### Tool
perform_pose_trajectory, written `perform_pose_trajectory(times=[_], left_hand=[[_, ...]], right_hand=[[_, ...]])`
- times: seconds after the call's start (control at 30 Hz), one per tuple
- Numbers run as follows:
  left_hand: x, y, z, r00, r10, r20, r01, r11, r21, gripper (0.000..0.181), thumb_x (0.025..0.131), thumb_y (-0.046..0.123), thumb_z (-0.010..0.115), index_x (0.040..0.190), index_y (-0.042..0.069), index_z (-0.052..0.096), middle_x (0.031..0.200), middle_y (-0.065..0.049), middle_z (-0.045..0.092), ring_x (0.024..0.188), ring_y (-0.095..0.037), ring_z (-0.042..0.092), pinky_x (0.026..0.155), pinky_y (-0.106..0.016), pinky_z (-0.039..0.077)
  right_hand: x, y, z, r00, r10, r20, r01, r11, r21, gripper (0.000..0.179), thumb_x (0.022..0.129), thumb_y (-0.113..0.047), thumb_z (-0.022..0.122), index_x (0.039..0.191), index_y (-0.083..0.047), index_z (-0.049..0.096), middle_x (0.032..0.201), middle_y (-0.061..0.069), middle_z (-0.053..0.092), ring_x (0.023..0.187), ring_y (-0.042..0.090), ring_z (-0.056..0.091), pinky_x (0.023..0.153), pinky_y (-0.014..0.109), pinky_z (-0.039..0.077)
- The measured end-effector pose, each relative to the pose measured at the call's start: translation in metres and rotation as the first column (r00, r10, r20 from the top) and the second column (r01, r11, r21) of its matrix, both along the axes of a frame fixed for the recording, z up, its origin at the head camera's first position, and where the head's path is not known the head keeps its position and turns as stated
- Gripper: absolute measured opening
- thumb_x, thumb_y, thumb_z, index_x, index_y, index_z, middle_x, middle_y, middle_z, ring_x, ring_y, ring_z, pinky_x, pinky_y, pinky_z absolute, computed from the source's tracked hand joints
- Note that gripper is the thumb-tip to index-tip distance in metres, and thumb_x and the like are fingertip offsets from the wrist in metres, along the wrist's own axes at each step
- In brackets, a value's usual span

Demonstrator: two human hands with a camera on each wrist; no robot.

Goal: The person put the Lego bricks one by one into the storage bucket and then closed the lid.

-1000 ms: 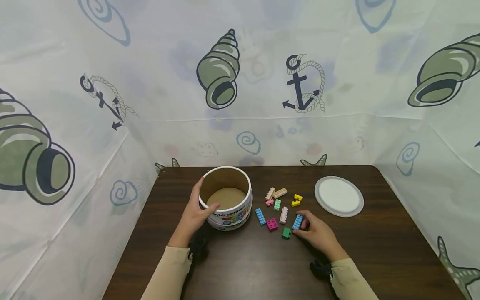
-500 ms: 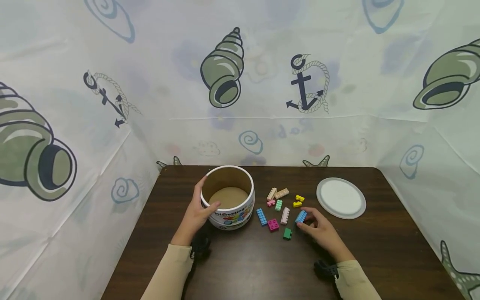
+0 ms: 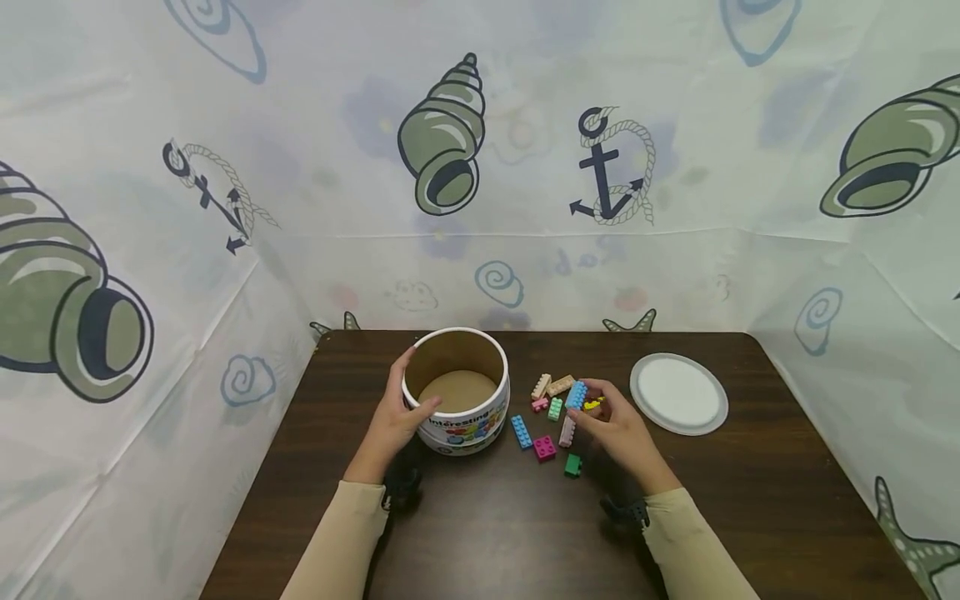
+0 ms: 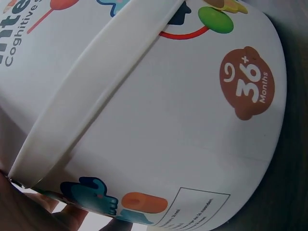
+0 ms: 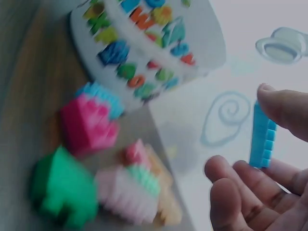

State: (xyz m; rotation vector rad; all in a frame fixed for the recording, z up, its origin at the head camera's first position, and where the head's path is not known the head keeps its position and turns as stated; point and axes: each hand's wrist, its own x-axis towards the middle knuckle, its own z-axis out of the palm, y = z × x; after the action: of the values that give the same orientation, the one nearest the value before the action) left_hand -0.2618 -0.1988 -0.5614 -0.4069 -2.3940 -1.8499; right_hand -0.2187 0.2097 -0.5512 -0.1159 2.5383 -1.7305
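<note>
My left hand holds a round white bucket by its near left side, thumb over the front of the rim. Inside, the bucket's bare bottom shows. Printed toy pictures cover its wall, seen close up in the left wrist view. My right hand pinches a blue toy brick between thumb and fingers, raised over the loose bricks. In the right wrist view that blue brick stands on end between thumb and fingertips. Below it lie a light pink brick and yellow bricks partly hidden by the hand.
Between bucket and right hand lie another blue brick, a magenta brick, a dark green brick, a mint brick and peach bricks. A round white lid lies at the right on the brown table.
My right hand has picked the blue brick up off the table and carried it up and left, over the other bricks. My left hand keeps its hold on the bucket.
</note>
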Motion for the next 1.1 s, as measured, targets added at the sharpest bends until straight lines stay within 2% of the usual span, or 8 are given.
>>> perform_pose_trajectory(times=[0.2, 0.33, 0.5, 0.63, 0.77, 0.97, 1.1], left_hand=[[-0.008, 0.006, 0.002, 1.000, -0.009, -0.019, 0.009, 1.000, 0.021, 0.101, 0.095, 0.013, 0.079, 0.174, 0.029, 0.019, 0.174, -0.024, 0.029, 0.153, -0.054, 0.037, 0.122, -0.074, 0.031], [-0.013, 0.008, 0.003, 1.000, 0.003, -0.029, -0.003, 1.000, 0.016, 0.100, 0.094, 0.015, 0.080, 0.174, 0.028, 0.020, 0.174, -0.022, 0.029, 0.154, -0.054, 0.036, 0.122, -0.075, 0.031], [-0.017, 0.009, 0.002, 1.000, 0.013, -0.019, -0.012, 1.000, 0.020, 0.101, 0.094, 0.018, 0.082, 0.173, 0.031, 0.021, 0.174, -0.020, 0.030, 0.154, -0.053, 0.036, 0.122, -0.074, 0.031], [-0.018, 0.008, 0.001, 1.000, 0.025, -0.013, -0.025, 1.000, 0.017, 0.100, 0.094, 0.018, 0.082, 0.173, 0.031, 0.022, 0.174, -0.019, 0.030, 0.154, -0.051, 0.036, 0.123, -0.073, 0.029], [-0.019, 0.008, -0.001, 0.999, 0.033, -0.013, -0.033, 0.999, 0.006, 0.099, 0.095, 0.020, 0.082, 0.173, 0.031, 0.023, 0.174, -0.018, 0.031, 0.155, -0.051, 0.036, 0.124, -0.074, 0.028], [-0.018, 0.009, -0.002, 1.000, 0.022, -0.003, -0.022, 1.000, 0.008, 0.098, 0.095, 0.017, 0.080, 0.173, 0.030, 0.023, 0.174, -0.020, 0.031, 0.153, -0.054, 0.036, 0.123, -0.075, 0.029], [-0.017, 0.010, 0.000, 1.000, 0.016, -0.005, -0.016, 1.000, 0.006, 0.099, 0.095, 0.020, 0.081, 0.174, 0.029, 0.022, 0.173, -0.020, 0.032, 0.151, -0.056, 0.038, 0.121, -0.076, 0.031]], right_hand=[[-0.018, -0.024, 0.031, 0.991, 0.026, -0.130, -0.033, 0.998, -0.051, 0.066, 0.099, -0.047, 0.080, 0.156, -0.030, 0.052, 0.126, 0.012, 0.071, 0.097, 0.034, 0.070, 0.073, 0.050, 0.064], [-0.036, -0.042, 0.050, 0.982, 0.040, -0.182, -0.061, 0.992, -0.111, 0.066, 0.099, -0.049, 0.079, 0.156, -0.031, 0.053, 0.114, 0.013, 0.075, 0.086, 0.032, 0.070, 0.072, 0.044, 0.063], [-0.057, -0.063, 0.067, 0.977, 0.071, -0.203, -0.104, 0.981, -0.161, 0.065, 0.100, -0.048, 0.078, 0.157, -0.029, 0.053, 0.120, 0.013, 0.073, 0.087, 0.030, 0.070, 0.074, 0.037, 0.061], [-0.070, -0.083, 0.080, 0.970, 0.122, -0.212, -0.168, 0.962, -0.215, 0.062, 0.102, -0.043, 0.077, 0.157, -0.026, 0.053, 0.133, 0.014, 0.067, 0.100, 0.034, 0.070, 0.084, 0.042, 0.062], [-0.081, -0.102, 0.092, 0.961, 0.170, -0.218, -0.230, 0.930, -0.288, 0.063, 0.104, -0.035, 0.075, 0.159, -0.018, 0.051, 0.145, 0.013, 0.058, 0.116, 0.032, 0.067, 0.095, 0.044, 0.062], [-0.094, -0.127, 0.099, 0.954, 0.211, -0.214, -0.273, 0.905, -0.325, 0.065, 0.105, -0.029, 0.075, 0.162, -0.011, 0.047, 0.144, 0.012, 0.059, 0.118, 0.030, 0.068, 0.093, 0.034, 0.061], [-0.102, -0.144, 0.102, 0.949, 0.249, -0.193, -0.304, 0.884, -0.355, 0.067, 0.105, -0.033, 0.075, 0.162, -0.013, 0.048, 0.144, 0.011, 0.060, 0.123, 0.039, 0.067, 0.100, 0.042, 0.060]])
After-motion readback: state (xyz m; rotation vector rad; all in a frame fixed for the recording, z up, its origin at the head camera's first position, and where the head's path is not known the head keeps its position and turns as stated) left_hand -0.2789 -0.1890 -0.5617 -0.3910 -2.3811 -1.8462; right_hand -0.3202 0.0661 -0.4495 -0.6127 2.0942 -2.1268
